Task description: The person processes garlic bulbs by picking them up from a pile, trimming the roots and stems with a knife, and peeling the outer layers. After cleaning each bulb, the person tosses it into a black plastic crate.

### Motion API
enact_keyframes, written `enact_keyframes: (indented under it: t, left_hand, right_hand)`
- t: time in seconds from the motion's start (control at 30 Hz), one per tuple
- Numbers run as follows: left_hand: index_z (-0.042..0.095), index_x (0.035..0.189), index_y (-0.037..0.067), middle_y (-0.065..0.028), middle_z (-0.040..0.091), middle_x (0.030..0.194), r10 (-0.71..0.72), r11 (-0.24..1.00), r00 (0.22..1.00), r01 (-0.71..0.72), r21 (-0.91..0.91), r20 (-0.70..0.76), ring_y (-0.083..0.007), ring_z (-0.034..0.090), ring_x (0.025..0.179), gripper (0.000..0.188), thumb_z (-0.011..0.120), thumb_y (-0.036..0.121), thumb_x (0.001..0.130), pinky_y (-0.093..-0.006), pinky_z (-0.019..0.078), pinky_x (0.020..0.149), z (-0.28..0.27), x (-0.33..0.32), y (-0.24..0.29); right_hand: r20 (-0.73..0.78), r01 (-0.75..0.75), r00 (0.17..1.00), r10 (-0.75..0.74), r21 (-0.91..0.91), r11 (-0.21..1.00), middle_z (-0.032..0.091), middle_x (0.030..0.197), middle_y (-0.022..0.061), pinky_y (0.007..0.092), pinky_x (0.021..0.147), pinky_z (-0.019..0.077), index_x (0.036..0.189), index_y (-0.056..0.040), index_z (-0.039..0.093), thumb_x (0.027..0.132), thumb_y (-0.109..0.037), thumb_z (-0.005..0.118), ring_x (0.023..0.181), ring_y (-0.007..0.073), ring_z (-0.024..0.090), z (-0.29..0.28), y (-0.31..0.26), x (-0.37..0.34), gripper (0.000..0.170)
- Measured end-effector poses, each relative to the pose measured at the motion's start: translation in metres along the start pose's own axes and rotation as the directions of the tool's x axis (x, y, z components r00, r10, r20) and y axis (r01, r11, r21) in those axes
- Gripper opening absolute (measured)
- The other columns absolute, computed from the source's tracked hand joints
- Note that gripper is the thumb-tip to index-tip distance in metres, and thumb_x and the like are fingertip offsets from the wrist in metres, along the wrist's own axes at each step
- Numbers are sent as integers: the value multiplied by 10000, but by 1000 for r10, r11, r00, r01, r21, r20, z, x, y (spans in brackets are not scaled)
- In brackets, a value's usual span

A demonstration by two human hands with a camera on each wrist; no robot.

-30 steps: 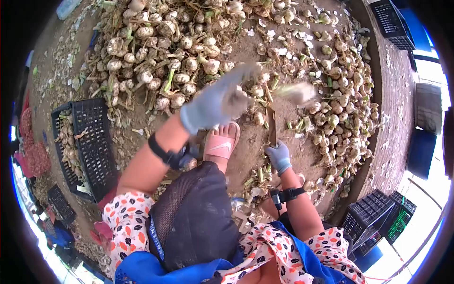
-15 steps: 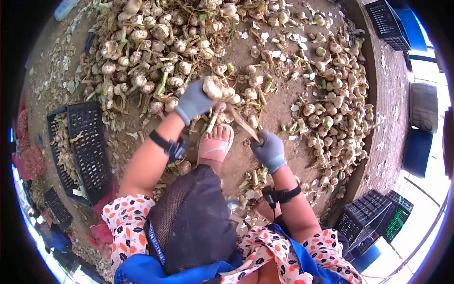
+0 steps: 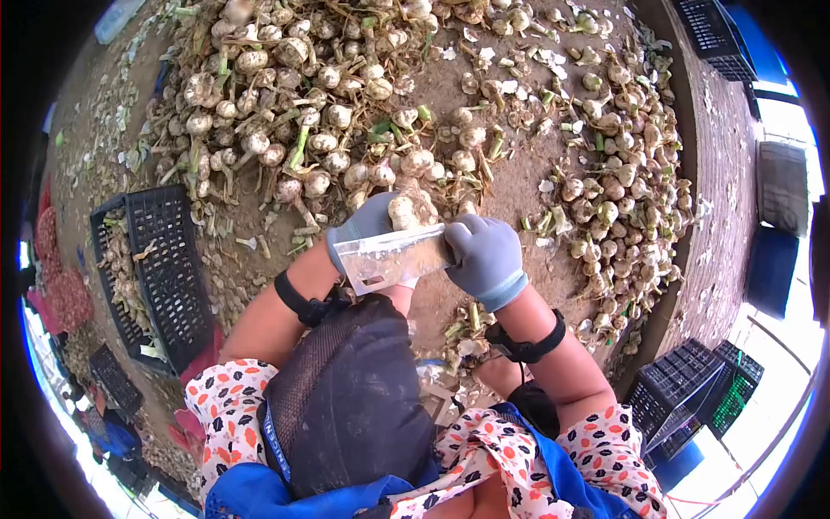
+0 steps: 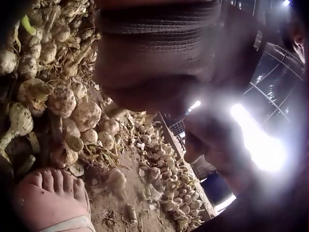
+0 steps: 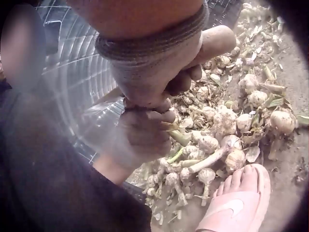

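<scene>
In the head view my gloved left hand [image 3: 367, 221] grips a garlic bulb [image 3: 415, 209] close above the pink sandal. Part of that hand is hidden behind a broad-bladed knife [image 3: 398, 255]. My gloved right hand [image 3: 486, 259] holds the knife by its handle, its blade stretching left across the front of the bulb. In the right wrist view the wooden handle [image 5: 219, 41] sticks out of the fist, and the two hands meet. The left wrist view shows the left glove [image 4: 154, 53] dark and close up, hiding the bulb.
A large heap of garlic [image 3: 285, 104] spreads ahead, with a second pile [image 3: 627, 190] along a wooden board [image 3: 722, 199] at right. A black crate [image 3: 160, 268] holding garlic stands at left. Stacked crates [image 3: 674, 389] sit at lower right. Cut stems and skins litter the ground.
A blurred bulb was in the air toward the right pile, left hand outstretched. The left hand then took another bulb from the heap and drew it back; the right hand brought the knife up to it.
</scene>
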State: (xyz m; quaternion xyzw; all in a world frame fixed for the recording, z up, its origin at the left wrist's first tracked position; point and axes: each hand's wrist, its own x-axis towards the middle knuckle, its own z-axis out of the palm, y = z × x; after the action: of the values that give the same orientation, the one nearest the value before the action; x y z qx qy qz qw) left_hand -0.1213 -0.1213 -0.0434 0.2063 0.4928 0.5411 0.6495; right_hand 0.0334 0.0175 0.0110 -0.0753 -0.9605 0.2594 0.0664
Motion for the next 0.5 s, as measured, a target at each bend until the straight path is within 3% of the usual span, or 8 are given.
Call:
enact_keyframes:
  t: [0.07, 0.1, 0.17, 0.2, 0.27, 0.4, 0.47, 0.5]
  left_hand:
    - [575, 1104, 20, -88, 636, 1046, -140, 572, 961, 274, -773, 236, -195, 621, 960, 248, 561, 95, 868, -337, 517, 853, 0, 1, -2]
    - [575, 1104, 20, -88, 636, 1046, -142, 573, 961, 275, -773, 237, -195, 621, 960, 248, 561, 95, 868, -337, 517, 853, 1, -2, -1]
    - [613, 1037, 48, -75, 633, 1023, 188, 982, 972, -182, -59, 137, -207, 610, 951, 295, 685, 107, 757, -359, 479, 892, 8, -14, 4]
    - [633, 1004, 62, -69, 632, 1012, 350, 845, 915, -401, 354, 200, -213, 604, 946, 328, 747, 114, 701, -371, 460, 912, 10, -18, 5]
    - [597, 1091, 57, -54, 634, 984, 368, 850, 916, -402, 340, 162, -214, 601, 957, 442, 782, 126, 696, -334, 467, 899, 0, -12, 1]
    - [511, 1163, 46, -15, 575, 1000, -125, 935, 932, 225, -274, 339, -163, 577, 899, 506, 769, 197, 754, -236, 478, 817, -1, -8, 7]
    - [525, 1123, 41, -24, 546, 1027, 123, 991, 979, -111, -80, 163, -169, 549, 935, 430, 737, 143, 764, -279, 470, 843, 15, -14, 23]
    - [531, 1127, 51, -51, 536, 1071, 405, 690, 853, -522, 502, 330, -183, 518, 1025, 419, 698, 80, 744, -323, 434, 916, 7, -7, 22]
  right_hand:
    - [-10, -63, 998, 63, -47, 997, 574, 716, 78, 421, 552, 470, 764, -132, 558, 692, -172, 620, 635, 281, 605, -2, -3, -2, 103]
    - [45, -201, 977, 208, -122, 972, 595, 726, 99, 427, 579, 482, 775, -117, 568, 716, -177, 601, 670, 299, 617, 3, 4, -2, 91]
    - [75, -561, 806, 587, -218, 798, 628, 751, 141, 436, 637, 500, 816, -95, 594, 757, -188, 565, 742, 333, 631, 16, 49, 1, 114]
    - [54, -754, 622, 781, -228, 616, 639, 766, 162, 439, 669, 505, 844, -88, 609, 774, -193, 548, 779, 349, 633, 20, 79, -3, 141]
    - [6, -747, 643, 766, -218, 628, 640, 797, 170, 425, 699, 506, 899, -94, 622, 782, -219, 538, 804, 353, 629, 32, 106, -28, 191]
    - [148, -734, 667, 730, -39, 678, 633, 810, 157, 414, 706, 497, 868, -105, 619, 755, -237, 590, 783, 348, 621, 31, 77, -38, 176]
    - [169, -691, 722, 671, 119, 713, 624, 755, 154, 393, 640, 474, 802, -72, 590, 750, -216, 599, 716, 353, 601, 38, 80, -47, 154]
    - [188, -696, 717, 671, 152, 702, 608, 719, 150, 381, 626, 468, 800, -58, 577, 746, -223, 615, 689, 328, 604, 38, 79, -49, 178]
